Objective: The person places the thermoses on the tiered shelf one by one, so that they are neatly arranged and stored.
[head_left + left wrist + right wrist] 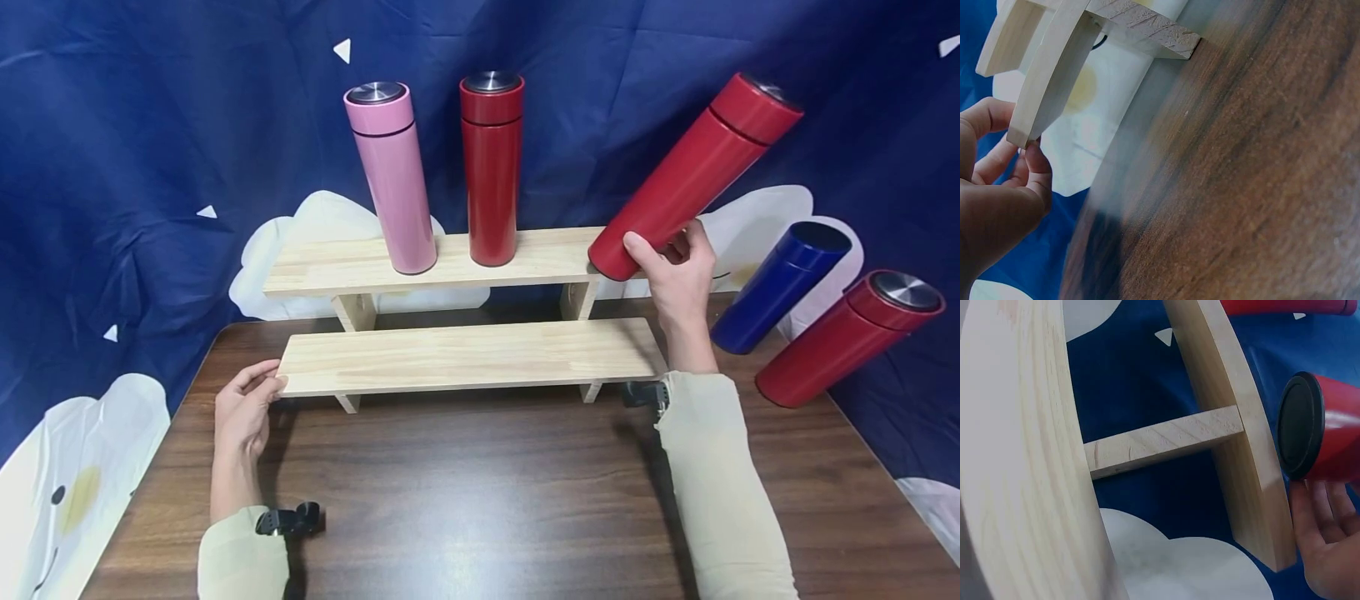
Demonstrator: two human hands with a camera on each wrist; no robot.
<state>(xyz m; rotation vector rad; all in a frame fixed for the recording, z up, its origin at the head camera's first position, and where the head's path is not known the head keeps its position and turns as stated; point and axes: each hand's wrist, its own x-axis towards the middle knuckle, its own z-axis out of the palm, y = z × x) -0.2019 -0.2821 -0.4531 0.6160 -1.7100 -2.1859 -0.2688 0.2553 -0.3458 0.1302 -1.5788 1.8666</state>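
Note:
My right hand (681,279) grips a red thermos bottle (693,175) near its base, at the right end of the two-tier wooden shelf's upper board (330,262). The bottle leans to the right, its steel-topped lid up. In the right wrist view its black base (1300,425) faces the camera beside the upper board's edge. My left hand (243,408) pinches the left end of the lower board (465,358), with thumb and fingers about its corner in the left wrist view. A pink thermos (393,183) and another red thermos (492,179) stand upright on the upper board.
A blue thermos (780,287) and a further red thermos (847,337) stand on the brown wooden table (465,492), right of the shelf. Behind hangs a dark blue cloth (187,108) with white cloud-like figures. Each wrist carries a black camera.

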